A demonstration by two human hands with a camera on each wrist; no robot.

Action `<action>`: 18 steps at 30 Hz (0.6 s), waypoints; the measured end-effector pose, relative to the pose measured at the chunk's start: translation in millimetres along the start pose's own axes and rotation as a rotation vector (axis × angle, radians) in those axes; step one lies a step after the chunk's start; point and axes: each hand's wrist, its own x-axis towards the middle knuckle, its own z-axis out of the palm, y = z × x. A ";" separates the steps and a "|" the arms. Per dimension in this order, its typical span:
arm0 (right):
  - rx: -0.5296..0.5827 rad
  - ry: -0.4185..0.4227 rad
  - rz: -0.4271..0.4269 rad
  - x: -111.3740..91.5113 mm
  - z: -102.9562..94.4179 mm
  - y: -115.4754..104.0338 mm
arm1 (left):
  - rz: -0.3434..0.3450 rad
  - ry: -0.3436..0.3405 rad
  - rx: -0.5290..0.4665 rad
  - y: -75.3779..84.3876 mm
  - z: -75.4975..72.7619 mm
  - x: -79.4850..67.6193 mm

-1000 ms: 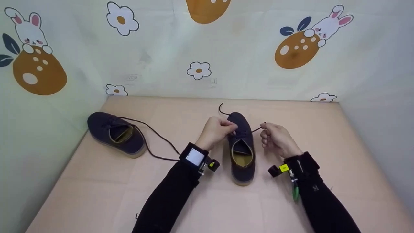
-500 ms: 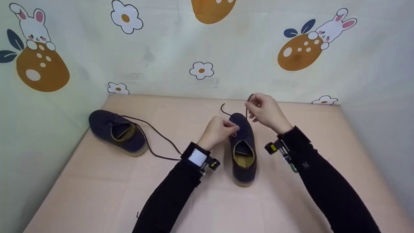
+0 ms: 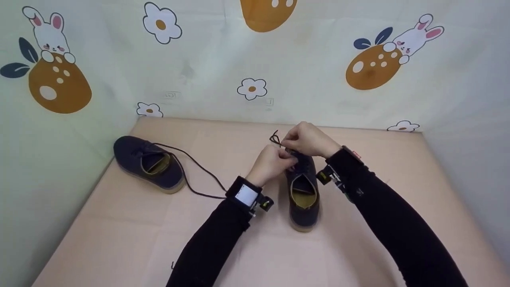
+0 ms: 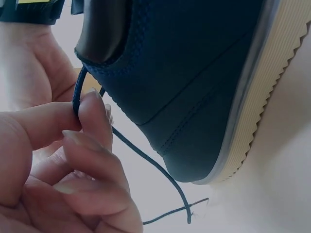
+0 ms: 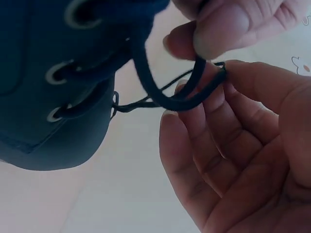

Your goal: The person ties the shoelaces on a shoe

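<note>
A dark navy shoe (image 3: pixel 303 218) stands on the table, toe facing away from me. Over its toe, my left hand (image 3: pixel 270 164) pinches a loop of the dark shoelace (image 4: pixel 77 94) between thumb and forefinger. Close beside it, my right hand (image 3: pixel 310 139) pinches another stretch of lace at its fingertips, as the right wrist view shows. There the shoelace (image 5: pixel 167 104) curves in a loop from the eyelets to both hands. Beyond the toe, thin lace ends (image 3: pixel 275 138) cross each other. In the head view, both hands partly hide the eyelets.
A second navy shoe (image 3: pixel 167 182) lies at the left, turned sideways. Its long lace (image 3: pixel 199 169) trails over the table (image 3: pixel 191 235) towards my left wrist. A patterned cloth wall (image 3: pixel 207 79) rises behind the table.
My right hand has swung from the shoe's right side up past the toe, then left to beside my left hand, carrying the lace. My left hand stays nearly in place.
</note>
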 end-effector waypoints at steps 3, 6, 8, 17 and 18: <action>0.034 -0.022 0.021 -4.9 -3.0 3.4 | 0.002 -0.007 0.019 0.4 -0.8 -0.8; 0.053 -0.017 0.035 -11.2 -5.9 6.1 | -0.025 -0.014 0.026 1.0 -0.8 -1.6; 0.050 0.009 0.043 -17.1 -8.4 7.5 | -0.047 -0.021 0.019 1.5 -0.5 -1.8; -0.053 0.121 0.024 -60.1 -1.0 2.8 | -0.100 0.003 0.028 0.7 -5.4 -0.3; -0.057 0.126 0.026 -63.8 3.1 1.2 | -0.106 0.019 0.037 -0.3 -6.8 0.0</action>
